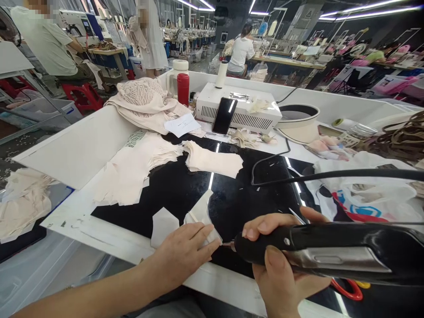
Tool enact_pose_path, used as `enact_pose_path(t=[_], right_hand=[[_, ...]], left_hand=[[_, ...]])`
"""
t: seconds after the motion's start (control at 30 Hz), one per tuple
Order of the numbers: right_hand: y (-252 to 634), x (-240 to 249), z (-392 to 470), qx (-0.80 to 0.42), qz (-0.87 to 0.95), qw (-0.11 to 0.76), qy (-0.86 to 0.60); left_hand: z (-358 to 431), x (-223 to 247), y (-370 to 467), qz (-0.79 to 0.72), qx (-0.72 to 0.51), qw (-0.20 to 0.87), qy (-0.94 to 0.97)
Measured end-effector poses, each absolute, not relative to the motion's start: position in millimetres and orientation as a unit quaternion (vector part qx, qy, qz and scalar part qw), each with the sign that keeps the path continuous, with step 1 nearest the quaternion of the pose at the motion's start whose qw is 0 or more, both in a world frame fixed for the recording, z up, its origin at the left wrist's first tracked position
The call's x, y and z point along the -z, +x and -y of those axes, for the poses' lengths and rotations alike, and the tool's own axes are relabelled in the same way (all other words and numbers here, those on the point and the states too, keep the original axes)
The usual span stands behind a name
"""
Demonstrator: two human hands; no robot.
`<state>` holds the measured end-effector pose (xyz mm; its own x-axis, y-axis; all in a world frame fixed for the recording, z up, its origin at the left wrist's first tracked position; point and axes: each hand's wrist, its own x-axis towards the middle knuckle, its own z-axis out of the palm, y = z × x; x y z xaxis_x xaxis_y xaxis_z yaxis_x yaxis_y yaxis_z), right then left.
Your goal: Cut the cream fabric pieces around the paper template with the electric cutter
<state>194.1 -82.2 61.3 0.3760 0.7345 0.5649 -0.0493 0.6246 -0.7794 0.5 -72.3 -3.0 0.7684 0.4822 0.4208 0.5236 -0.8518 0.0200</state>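
My right hand [281, 274] is wrapped round a thick black corded hand tool [331, 247] with a metal trim plate. The tool's slim metal tip [228, 244] points left and meets, or nearly meets, the edge of a small cream fabric piece [201, 211]. That piece is pressed and held under the closed-together fingers of my left hand [188, 247]; my left thumb is hidden. Another pale cut piece [163, 224] lies just left of those fingers. Behind my right hand pokes a thin silver point [297, 215], its kind unclear. Red-handled scissors [349, 289] lie partly beneath the tool.
Cream fabric stacks [132, 168] and a folded strip bundle [213, 160] lie on the black tabletop [258, 198]. Behind stand a white vented box [238, 108], a phone [225, 115] and a red bottle [183, 89]. A black cable [364, 175] crosses rightward above a plastic bag [371, 194].
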Motion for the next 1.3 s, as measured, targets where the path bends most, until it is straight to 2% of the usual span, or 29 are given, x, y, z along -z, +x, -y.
enact_pose_path(t=[0.47,1.1,1.3], right_hand=[[189.2,-74.8,61.7,-0.226,0.458,0.789,-0.341],[185.7,-68.7,56.3,-0.238,0.481,0.765,-0.355],[183.2,-72.5,49.8,-0.234,0.460,0.787,-0.339]], left_hand=[[76.6,-1.9,5.0,0.306,0.238,0.050,-0.920],[79.5,3.1,7.8,0.309,0.259,0.022,-0.915],[78.3,4.0,8.7,0.312,0.270,0.041,-0.910]])
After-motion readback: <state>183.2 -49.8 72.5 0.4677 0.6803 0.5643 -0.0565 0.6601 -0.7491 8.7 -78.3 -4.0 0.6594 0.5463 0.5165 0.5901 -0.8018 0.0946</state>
